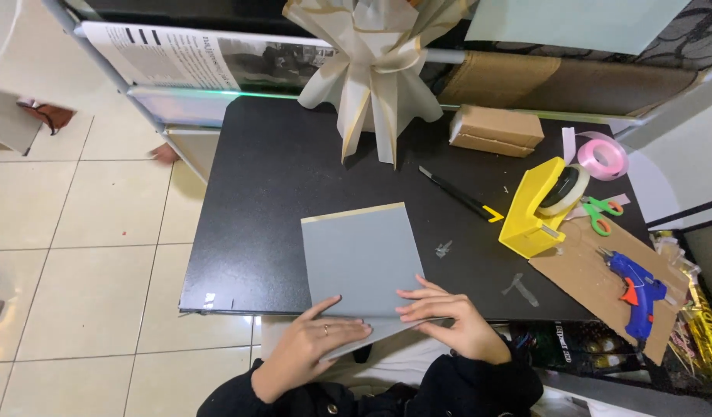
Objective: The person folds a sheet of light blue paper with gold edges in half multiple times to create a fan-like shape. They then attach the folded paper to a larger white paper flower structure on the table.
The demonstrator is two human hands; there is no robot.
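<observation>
Two hands at near table edge: left hand (313, 340) and right hand (452, 316), fingers flat and spread, pressing fold of one grey paper sheet (363, 255) on black table (255, 201). Beyond: one cream pleated paper fan (375, 77), one cardboard box (496, 130), one black utility knife (458, 194), one yellow tape dispenser (535, 208), one pink ribbon roll (603, 156), one green scissors (599, 213), one blue glue gun (635, 287).

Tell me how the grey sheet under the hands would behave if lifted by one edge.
The grey sheet would probably flop: its near edge already bends over the black table rim under the left hand and right hand. It looks thin, so likely light. It may crease easily where pressed.
</observation>
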